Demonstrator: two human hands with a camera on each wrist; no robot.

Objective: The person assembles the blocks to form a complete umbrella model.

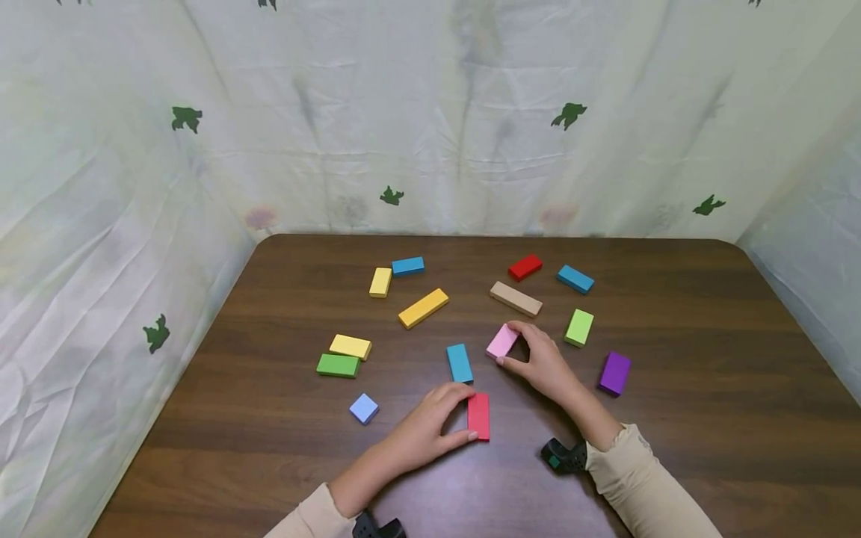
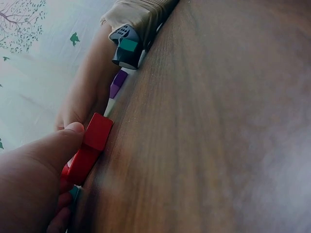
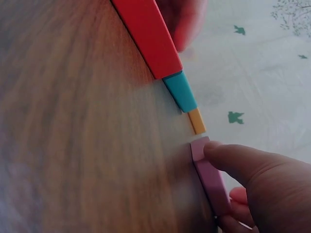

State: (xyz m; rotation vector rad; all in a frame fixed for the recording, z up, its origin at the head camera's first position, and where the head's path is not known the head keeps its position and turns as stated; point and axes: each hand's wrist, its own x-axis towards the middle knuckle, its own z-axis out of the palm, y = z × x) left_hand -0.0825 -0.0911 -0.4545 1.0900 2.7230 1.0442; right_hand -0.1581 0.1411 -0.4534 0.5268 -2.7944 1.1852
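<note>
Fingers, left: my left hand (image 1: 425,427) is pinching the red block (image 1: 479,417) end to end, thumb bracing its near end, fingertips bearing on its far end.

Fingers, right: my right hand (image 1: 546,366) is pinching the pink block (image 1: 501,341) likewise, thumb pressing the near end, forefinger meeting the far one.

Position: both blocks are seemingly lying flat on the table (image 1: 706,359), red straight before me, pink further off and to its right.

Handling, judged by eye: both are looking light, stiff and hard to break; the smooth paint is probably offering some slip. The short ends are giving the surest hold; the long sides are also serving.

Edges: the blue block (image 1: 460,364) is sitting just beyond red, crowding my left fingertips; whether it is touching them I cannot tell. The tan block (image 1: 516,299) is lying beyond pink, the lime block (image 1: 578,328) and purple block (image 1: 615,373) to the right of my right hand, the blue cube (image 1: 364,409) to the left of my left.

Room: bare wood is running toward me between my forearms, and wider still rightward past purple.
</note>
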